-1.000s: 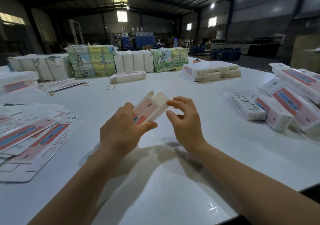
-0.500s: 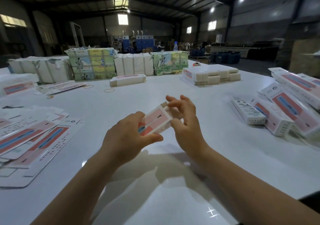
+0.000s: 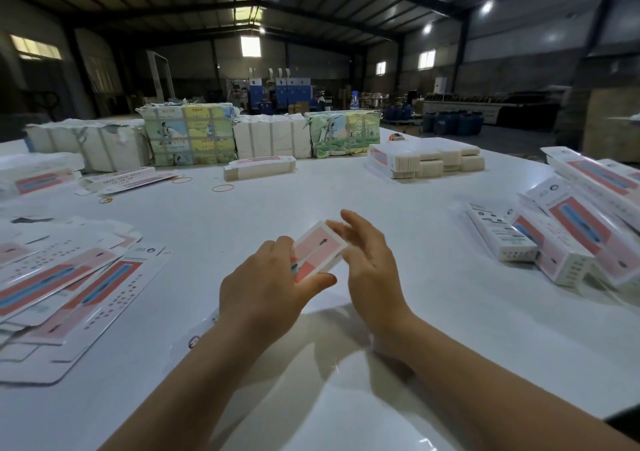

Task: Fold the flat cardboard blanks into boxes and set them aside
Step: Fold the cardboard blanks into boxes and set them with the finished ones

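Observation:
A long white and pink cardboard box points away from me over the white table, its far end closed. My left hand grips its near part, thumb along the right side. My right hand rests straight fingers against the box's far right end. Flat printed blanks lie fanned out at the left. Several folded boxes are heaped at the right.
Bundled stacks of blanks line the table's far edge, and a lower stack sits at the back right. Rubber bands lie on the table beyond my hands. A dark hall with machines lies behind.
The box's open end flaps have been folded shut. My right hand went from curled fingers at the flap to straight fingers against the closed end. Both hands lowered slightly.

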The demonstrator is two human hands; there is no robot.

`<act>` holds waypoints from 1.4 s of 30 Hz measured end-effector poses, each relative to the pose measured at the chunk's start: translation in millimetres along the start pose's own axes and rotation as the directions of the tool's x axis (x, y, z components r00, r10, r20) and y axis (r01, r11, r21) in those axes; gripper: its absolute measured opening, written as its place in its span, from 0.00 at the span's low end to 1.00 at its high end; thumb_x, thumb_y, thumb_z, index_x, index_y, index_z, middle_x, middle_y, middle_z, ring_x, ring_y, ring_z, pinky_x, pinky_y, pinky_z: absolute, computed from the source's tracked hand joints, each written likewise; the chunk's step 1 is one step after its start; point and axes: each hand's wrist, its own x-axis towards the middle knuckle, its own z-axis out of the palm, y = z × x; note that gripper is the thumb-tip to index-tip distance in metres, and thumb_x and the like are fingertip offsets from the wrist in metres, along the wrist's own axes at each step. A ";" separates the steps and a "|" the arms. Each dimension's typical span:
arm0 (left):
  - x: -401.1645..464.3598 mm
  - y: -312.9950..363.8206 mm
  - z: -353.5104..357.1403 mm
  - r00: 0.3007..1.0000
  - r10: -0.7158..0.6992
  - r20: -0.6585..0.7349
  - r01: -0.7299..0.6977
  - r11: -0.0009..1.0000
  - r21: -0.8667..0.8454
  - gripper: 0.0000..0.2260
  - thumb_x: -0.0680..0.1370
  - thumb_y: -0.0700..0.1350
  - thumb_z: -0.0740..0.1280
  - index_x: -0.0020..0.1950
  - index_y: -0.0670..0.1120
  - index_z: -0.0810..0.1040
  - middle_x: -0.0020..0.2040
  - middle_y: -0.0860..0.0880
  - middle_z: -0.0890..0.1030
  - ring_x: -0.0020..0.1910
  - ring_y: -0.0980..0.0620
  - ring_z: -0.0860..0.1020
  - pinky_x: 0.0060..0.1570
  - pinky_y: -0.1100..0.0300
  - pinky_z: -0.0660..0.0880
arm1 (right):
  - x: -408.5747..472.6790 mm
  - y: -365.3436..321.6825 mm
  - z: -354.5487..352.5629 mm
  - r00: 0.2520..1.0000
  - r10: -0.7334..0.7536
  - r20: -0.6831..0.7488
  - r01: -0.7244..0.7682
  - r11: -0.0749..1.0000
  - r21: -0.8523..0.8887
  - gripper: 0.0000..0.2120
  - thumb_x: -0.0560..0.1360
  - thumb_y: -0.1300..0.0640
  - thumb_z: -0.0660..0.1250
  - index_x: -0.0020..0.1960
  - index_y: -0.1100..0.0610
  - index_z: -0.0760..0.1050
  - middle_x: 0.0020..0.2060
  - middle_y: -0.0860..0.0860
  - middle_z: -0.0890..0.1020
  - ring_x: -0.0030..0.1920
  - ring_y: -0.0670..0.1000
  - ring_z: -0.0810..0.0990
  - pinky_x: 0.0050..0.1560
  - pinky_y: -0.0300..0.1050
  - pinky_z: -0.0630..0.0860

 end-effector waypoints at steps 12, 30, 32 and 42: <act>-2.9 3.1 0.6 0.997 0.072 0.013 -0.073 0.978 0.198 0.25 0.70 0.72 0.56 0.54 0.53 0.67 0.47 0.55 0.73 0.40 0.54 0.70 0.36 0.59 0.69 | 6.3 8.0 -7.2 0.998 -0.004 0.061 0.010 0.995 -0.099 0.09 0.78 0.58 0.63 0.56 0.56 0.78 0.46 0.48 0.82 0.47 0.50 0.82 0.46 0.42 0.80; -4.9 0.4 1.4 0.982 0.149 -0.119 -0.102 0.937 0.334 0.29 0.71 0.71 0.57 0.60 0.51 0.68 0.50 0.54 0.75 0.46 0.53 0.75 0.36 0.61 0.66 | 10.4 -2.2 -6.6 0.973 0.202 0.114 -0.227 0.931 0.286 0.14 0.79 0.61 0.63 0.41 0.52 0.84 0.41 0.53 0.85 0.45 0.52 0.84 0.47 0.44 0.81; -5.4 1.3 -1.1 0.974 0.169 -0.150 -0.116 0.943 0.313 0.30 0.70 0.70 0.60 0.61 0.49 0.70 0.50 0.52 0.77 0.45 0.51 0.76 0.36 0.59 0.66 | 11.9 -1.2 -8.1 0.975 0.201 0.094 -0.221 0.925 0.308 0.13 0.80 0.59 0.61 0.44 0.52 0.84 0.42 0.54 0.85 0.46 0.53 0.84 0.47 0.44 0.81; -4.1 2.4 -2.2 0.922 0.350 -0.168 -0.238 0.852 0.467 0.32 0.57 0.61 0.79 0.50 0.39 0.81 0.36 0.43 0.79 0.31 0.43 0.77 0.29 0.55 0.73 | 14.9 -0.6 -12.4 0.944 0.320 0.081 -0.330 0.897 0.294 0.15 0.75 0.64 0.61 0.35 0.60 0.84 0.34 0.57 0.84 0.42 0.54 0.84 0.44 0.48 0.82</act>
